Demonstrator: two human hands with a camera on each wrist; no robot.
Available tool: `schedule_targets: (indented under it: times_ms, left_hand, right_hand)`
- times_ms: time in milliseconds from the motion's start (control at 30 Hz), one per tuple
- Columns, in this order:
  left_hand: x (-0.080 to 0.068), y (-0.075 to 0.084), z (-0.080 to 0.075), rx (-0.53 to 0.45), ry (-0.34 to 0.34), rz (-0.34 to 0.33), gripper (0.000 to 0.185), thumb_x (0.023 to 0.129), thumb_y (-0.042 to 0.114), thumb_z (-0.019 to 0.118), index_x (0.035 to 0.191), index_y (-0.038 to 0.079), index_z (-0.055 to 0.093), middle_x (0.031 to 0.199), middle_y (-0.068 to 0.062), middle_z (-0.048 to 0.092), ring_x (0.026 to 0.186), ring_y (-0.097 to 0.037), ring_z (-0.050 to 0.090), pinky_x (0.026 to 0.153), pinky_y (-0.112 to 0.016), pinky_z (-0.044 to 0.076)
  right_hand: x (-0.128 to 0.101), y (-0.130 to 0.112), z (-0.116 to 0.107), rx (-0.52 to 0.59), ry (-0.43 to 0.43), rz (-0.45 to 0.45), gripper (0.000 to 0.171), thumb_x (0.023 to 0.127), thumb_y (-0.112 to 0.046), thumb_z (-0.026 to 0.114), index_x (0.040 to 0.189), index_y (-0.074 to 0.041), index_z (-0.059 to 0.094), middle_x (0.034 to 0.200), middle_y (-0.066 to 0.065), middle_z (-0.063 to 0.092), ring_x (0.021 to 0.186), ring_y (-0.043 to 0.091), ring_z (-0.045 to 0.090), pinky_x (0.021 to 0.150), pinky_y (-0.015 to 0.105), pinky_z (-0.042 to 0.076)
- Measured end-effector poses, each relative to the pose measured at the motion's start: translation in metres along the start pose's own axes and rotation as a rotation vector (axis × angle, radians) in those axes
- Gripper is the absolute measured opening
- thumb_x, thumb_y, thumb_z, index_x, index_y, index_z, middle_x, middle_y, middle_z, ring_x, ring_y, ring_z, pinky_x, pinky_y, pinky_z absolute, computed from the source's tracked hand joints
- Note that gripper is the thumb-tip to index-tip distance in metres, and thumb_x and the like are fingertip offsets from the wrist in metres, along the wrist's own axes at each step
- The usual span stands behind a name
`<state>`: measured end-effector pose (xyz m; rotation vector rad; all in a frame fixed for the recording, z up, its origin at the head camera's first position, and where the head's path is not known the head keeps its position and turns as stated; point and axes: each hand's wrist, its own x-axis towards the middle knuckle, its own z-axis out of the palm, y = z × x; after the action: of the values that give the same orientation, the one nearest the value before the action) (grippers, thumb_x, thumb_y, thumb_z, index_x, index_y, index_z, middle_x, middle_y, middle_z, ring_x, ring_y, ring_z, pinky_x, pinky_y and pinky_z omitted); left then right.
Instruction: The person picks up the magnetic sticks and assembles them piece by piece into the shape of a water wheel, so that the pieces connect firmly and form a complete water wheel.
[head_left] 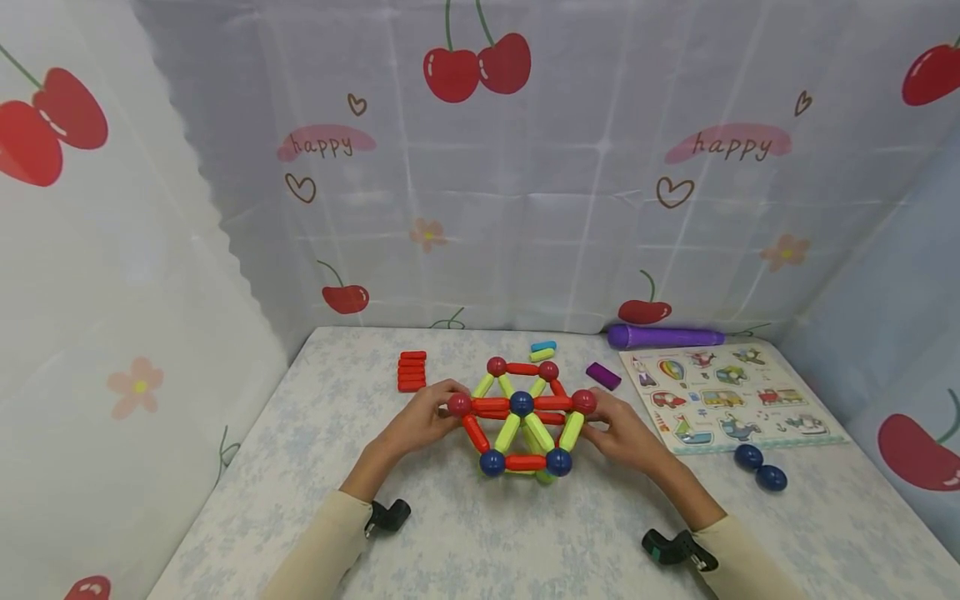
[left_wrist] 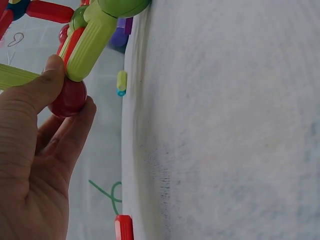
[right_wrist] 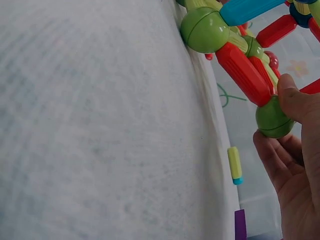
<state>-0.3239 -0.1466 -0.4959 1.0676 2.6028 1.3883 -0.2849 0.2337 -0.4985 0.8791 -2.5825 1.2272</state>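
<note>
Where glossy balls join rods [head_left: 521,412] — both hands [head_left: 420,421] pinch.

open table front, puzzle board [head_left: 731,400] right

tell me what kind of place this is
Probably a child's play corner, or a tabletop set up like one: cherry-print curtains hang round a cloth-covered table, with a picture puzzle board and a rod-and-ball toy held between both hands.

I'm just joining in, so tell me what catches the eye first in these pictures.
A ball-and-rod structure in red, green and blue sits mid-table, the left hand and right hand gripping its side balls. To the right lies a picture puzzle board; a stack of red rods lies back left.
</note>
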Motion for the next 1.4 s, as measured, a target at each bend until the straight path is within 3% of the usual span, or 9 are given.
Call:
schedule_targets:
  times_ms: [133,300,700,933,1233,1400]
  left_hand:
    - [-0.0012,0.0002,0.0010,-0.023,0.012,0.008,0.022,0.099,0.003,0.077,0.119,0.010,0.073,0.119,-0.004,0.070,0.115,-0.025,0.067,0.098,-0.044,0.061]
    - [-0.0019,0.0004,0.0016,-0.040,0.018,0.014,0.026,0.100,0.008,0.077,0.125,0.011,0.072,0.122,-0.005,0.069,0.117,-0.026,0.067,0.098,-0.045,0.061]
    - [-0.0044,0.0021,0.0002,0.098,0.028,0.073,0.039,0.098,0.006,0.079,0.136,0.016,0.077,0.127,-0.004,0.064,0.121,-0.024,0.062,0.098,-0.039,0.059]
    - [-0.0032,0.0040,-0.0001,0.147,0.042,0.095,0.039,0.098,0.005,0.079,0.135,0.016,0.078,0.128,-0.005,0.065,0.121,-0.024,0.062,0.097,-0.037,0.060]
    - [-0.0014,0.0041,-0.0007,0.176,0.082,0.196,0.043,0.094,-0.006,0.077,0.133,0.012,0.078,0.128,-0.010,0.066,0.117,-0.026,0.065,0.092,-0.034,0.061]
    - [-0.0010,0.0058,-0.0008,0.157,0.090,0.238,0.045,0.093,-0.009,0.078,0.133,0.011,0.078,0.129,-0.012,0.065,0.119,-0.029,0.064,0.086,-0.041,0.064]
  right_hand:
    - [-0.0004,0.0005,0.0005,-0.009,0.017,0.002,0.032,0.095,0.001,0.078,0.123,-0.015,0.076,0.118,-0.003,0.070,0.113,0.015,0.067,0.096,0.030,0.059]
    - [-0.0009,0.0002,0.0015,-0.015,0.045,-0.018,0.029,0.094,0.002,0.078,0.118,-0.015,0.076,0.118,0.000,0.070,0.113,0.021,0.069,0.096,0.033,0.060]
    - [-0.0016,-0.0010,0.0045,-0.066,0.110,-0.059,0.030,0.092,0.003,0.080,0.116,-0.014,0.077,0.118,0.000,0.069,0.109,0.018,0.066,0.098,0.027,0.055]
    - [-0.0008,-0.0022,0.0041,-0.080,0.133,-0.133,0.038,0.091,0.005,0.081,0.125,-0.010,0.080,0.119,0.003,0.067,0.108,0.021,0.064,0.090,0.030,0.056]
    - [0.0004,-0.0042,0.0020,-0.105,0.148,-0.179,0.041,0.088,0.006,0.083,0.127,-0.008,0.080,0.120,0.006,0.065,0.110,0.020,0.061,0.089,0.027,0.056]
    - [0.0004,-0.0036,0.0009,-0.126,0.165,-0.195,0.046,0.087,0.005,0.085,0.129,-0.013,0.080,0.121,0.005,0.064,0.112,0.021,0.060,0.091,0.026,0.056]
